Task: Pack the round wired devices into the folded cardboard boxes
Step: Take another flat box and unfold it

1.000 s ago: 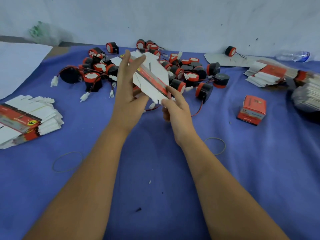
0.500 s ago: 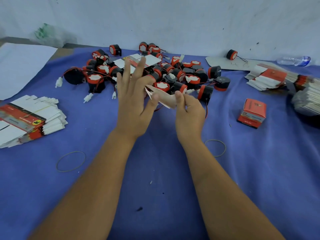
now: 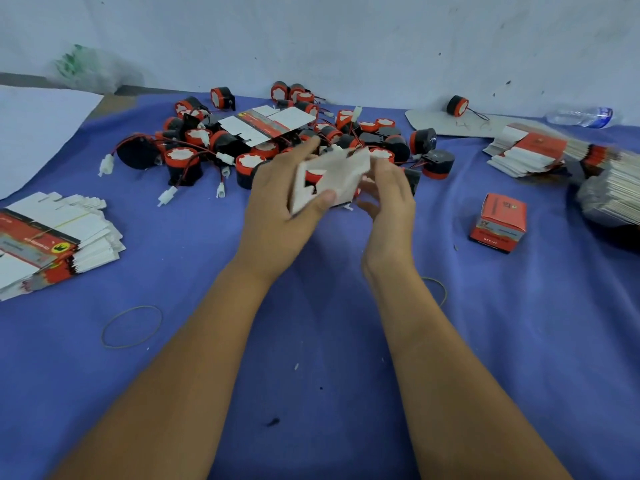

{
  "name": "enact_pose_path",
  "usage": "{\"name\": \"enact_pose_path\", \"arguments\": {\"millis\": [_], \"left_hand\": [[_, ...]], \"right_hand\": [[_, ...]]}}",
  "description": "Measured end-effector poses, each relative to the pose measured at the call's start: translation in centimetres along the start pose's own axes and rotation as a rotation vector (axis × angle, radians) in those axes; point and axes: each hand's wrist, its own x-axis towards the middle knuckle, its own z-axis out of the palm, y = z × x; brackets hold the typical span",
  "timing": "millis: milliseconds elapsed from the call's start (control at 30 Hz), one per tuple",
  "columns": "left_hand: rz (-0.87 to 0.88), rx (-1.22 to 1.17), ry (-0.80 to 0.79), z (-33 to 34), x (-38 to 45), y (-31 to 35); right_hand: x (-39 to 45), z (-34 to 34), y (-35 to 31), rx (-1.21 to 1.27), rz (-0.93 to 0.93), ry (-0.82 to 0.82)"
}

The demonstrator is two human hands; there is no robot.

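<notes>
Near cloth: two loose rubber bands lie on the blue cloth (image 3: pixel 311 341), one (image 3: pixel 131 327) at the left, another (image 3: pixel 437 289) partly behind the right forearm.
Left hand: the left hand (image 3: pixel 277 202) grips a half-opened carton (image 3: pixel 330 178), thumb pressed on its white face, fingers curled behind.
Right hand: the right hand (image 3: pixel 389 195) has its fingers curled at the carton's right edge; it seems to be working a flap, but motion blur hides whether it pinches the card or only touches it.
Carton in hand: held above the cloth between the hands, just in front of the device pile; white inside faces the camera, with a patch of red showing at an opening. I cannot tell whether a device is inside yet.
Done so far: one closed red box (image 3: pixel 498 221) stands on the cloth to the right, which I take as a finished pack.
Flat stock: a banded stack of unfolded cartons (image 3: pixel 52 237) lies at the left, more stacks (image 3: pixel 540 154) at the right.
Left to do: a large pile of round red-and-black wired devices (image 3: pixel 263 147) sits beyond the hands, with one flat carton (image 3: pixel 266 124) lying on top and a stray device (image 3: pixel 457 105) far right.
Judgement: the job looks barely started; nearly all devices are unpacked.
</notes>
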Motion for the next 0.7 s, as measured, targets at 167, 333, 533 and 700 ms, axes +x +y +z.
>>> {"name": "enact_pose_path", "arguments": {"millis": [167, 333, 533, 700], "left_hand": [[-0.309, -0.599, 0.084, -0.4, 0.4, 0.3], [-0.485, -0.676, -0.014, -0.1, 0.3, -0.4], [-0.553, -0.68, 0.036, 0.9, 0.3, -0.1], [-0.571, -0.69, 0.108, 1.4, 0.3, 0.3]], "right_hand": [[-0.6, 0.9, 0.8, -0.104, -0.03, -0.274], [-0.5, 1.0, 1.1, -0.073, 0.037, -0.235], [-0.5, 1.1, 1.2, -0.102, 0.161, -0.19], [-0.7, 1.1, 1.0, -0.15, 0.08, -0.186]]}}
